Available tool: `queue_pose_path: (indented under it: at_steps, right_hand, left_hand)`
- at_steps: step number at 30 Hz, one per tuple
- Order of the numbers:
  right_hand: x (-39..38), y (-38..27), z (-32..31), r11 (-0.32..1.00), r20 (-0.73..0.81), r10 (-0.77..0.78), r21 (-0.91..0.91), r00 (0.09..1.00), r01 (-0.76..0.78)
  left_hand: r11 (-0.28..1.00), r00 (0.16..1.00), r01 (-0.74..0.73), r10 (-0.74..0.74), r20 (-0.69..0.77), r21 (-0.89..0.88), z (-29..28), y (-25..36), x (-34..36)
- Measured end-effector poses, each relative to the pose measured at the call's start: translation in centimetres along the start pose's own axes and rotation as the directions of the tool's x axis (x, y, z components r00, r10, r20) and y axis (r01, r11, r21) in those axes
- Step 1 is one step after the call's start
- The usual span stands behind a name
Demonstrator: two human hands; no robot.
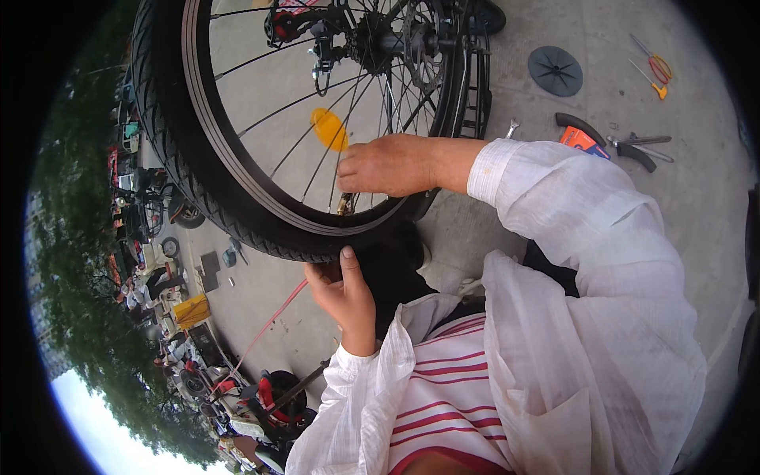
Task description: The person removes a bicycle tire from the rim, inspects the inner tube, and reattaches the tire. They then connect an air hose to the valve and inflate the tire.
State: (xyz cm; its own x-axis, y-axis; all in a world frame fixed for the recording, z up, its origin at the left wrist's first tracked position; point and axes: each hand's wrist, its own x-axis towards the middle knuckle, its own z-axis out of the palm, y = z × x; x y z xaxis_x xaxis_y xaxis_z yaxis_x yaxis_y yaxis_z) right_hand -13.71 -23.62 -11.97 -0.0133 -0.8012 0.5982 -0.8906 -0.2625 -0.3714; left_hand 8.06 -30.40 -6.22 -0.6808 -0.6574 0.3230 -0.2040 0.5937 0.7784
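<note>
A black bicycle wheel [170, 135] with a silver-striped rim, spokes and an orange reflector [328, 129] fills the upper left. My right hand [380, 166] reaches across the spokes with curled fingers, gripping a brass fitting [345, 204] at the valve on the lower rim; the fingertips are partly hidden. My left hand [343, 289] holds the tyre's lower edge, thumb raised against it and fingers curled behind. A thin red hose [265, 328] runs up to just beside my left fingers; its end is hidden.
At right on the concrete lie two scissors [649, 63], a dark disc [556, 70], a wrench [512, 127], an orange package [583, 143] and pliers [633, 150]. Parked scooters [273, 396] and piled goods, including a yellow container [191, 312], line the left beneath trees.
</note>
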Motion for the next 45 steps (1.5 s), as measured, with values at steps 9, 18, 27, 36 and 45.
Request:
queue_pose_path:
  at_steps: [9, 18, 27, 36, 45]
  right_hand:
    - [0.4, -0.2, -0.3, 1.0, 0.041, 0.003, -0.016, 0.999, -0.002]
    - [0.2, -0.3, -0.3, 0.927, -0.02, 0.203, 0.326, 0.979, -0.185]
    - [0.7, 0.4, -0.7, 0.899, 0.256, 0.197, 0.339, 0.946, -0.279]
    - [0.8, 1.0, -0.7, 0.926, 0.324, 0.156, 0.28, 0.933, -0.252]
    - [0.2, 1.6, 0.3, 0.963, 0.203, 0.075, 0.239, 0.976, -0.124]
  left_hand:
    - [0.989, 0.999, -0.015, 0.022, -0.048, 0.147, -0.2, 0.3, 1.0]
    - [0.997, 0.998, -0.055, 0.057, -0.037, 0.061, -0.2, 0.4, 1.9]
    - [0.999, 0.999, 0.022, -0.023, -0.034, -0.027, 0.0, -1.2, 1.1]
    - [0.994, 0.998, 0.055, -0.058, -0.019, -0.098, 0.3, -1.6, 0.9]
    - [0.987, 0.994, 0.104, -0.108, -0.025, -0.12, 0.4, -2.5, 0.7]
